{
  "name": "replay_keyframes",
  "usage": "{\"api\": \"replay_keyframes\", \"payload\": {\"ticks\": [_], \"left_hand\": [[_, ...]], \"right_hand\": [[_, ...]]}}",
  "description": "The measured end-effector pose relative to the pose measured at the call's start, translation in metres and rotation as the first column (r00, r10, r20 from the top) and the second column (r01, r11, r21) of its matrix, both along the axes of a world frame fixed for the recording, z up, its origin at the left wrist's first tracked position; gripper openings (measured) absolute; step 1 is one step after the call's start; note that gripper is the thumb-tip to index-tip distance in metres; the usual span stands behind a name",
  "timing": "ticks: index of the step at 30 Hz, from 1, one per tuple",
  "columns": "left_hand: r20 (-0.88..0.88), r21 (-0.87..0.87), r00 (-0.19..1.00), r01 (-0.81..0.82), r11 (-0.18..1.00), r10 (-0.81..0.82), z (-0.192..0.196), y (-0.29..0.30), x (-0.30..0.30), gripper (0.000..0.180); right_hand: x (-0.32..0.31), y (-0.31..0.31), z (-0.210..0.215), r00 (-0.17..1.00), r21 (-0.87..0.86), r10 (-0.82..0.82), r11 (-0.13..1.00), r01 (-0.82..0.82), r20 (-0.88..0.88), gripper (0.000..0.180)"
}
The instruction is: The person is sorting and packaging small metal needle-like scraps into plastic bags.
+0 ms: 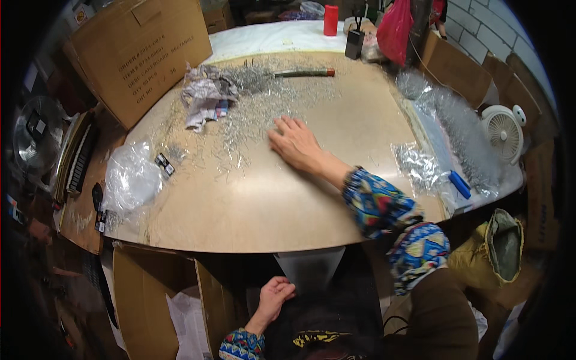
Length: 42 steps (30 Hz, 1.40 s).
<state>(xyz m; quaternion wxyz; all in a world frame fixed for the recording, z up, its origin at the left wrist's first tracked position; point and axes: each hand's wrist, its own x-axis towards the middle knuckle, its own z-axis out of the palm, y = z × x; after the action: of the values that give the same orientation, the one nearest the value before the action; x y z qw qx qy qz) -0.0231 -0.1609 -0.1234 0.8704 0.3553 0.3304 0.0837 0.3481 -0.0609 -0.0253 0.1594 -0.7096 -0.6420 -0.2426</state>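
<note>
My right hand reaches across the wooden tabletop, palm down with fingers stretched out. Its fingertips rest at the edge of a scatter of thin silvery metal pieces, like pins or small nails. Below the table's front edge is my left hand, its thumb and fingers pinched together. Whatever they hold, if anything, is too small to make out. Close beside it, a pale grey tapering piece hangs under the edge. Patterned sleeve covers reach both wrists.
Crumpled paper and a dark bar magnet-like rod lie among the pieces. Clear plastic bags sit left; a filled clear packet and blue cutter lie right. A large carton stands back left, an open carton below.
</note>
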Motion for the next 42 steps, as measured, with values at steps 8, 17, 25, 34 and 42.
{"api": "replay_keyframes", "payload": {"ticks": [8,17,25,34,42], "left_hand": [[0.039,-0.062,0.997,-0.068,0.996,0.070,-0.007,0.002,-0.004,0.018],[0.082,-0.119,0.995,-0.043,0.992,0.054,0.001,0.002,0.001,0.019],[0.069,-0.164,0.997,0.041,0.986,-0.030,-0.001,0.000,-0.003,0.017],[0.231,-0.443,0.973,0.118,0.889,-0.014,-0.003,-0.013,0.002,0.034],[0.282,-0.498,0.959,0.148,0.854,-0.002,-0.024,-0.021,-0.007,0.039]], "right_hand": [[-0.017,-0.033,0.014,0.978,-0.390,-0.076,0.921,-0.006,-0.194,0.042],[-0.002,-0.105,0.019,0.554,0.245,0.218,0.969,-0.025,-0.804,0.025],[-0.015,-0.117,0.017,0.360,0.023,0.063,0.993,-0.113,-0.931,0.027],[-0.045,-0.107,0.016,0.876,-0.152,0.175,0.951,-0.267,-0.449,0.057],[-0.076,-0.115,0.007,0.123,0.170,0.175,0.984,-0.051,-0.977,0.033]]}}
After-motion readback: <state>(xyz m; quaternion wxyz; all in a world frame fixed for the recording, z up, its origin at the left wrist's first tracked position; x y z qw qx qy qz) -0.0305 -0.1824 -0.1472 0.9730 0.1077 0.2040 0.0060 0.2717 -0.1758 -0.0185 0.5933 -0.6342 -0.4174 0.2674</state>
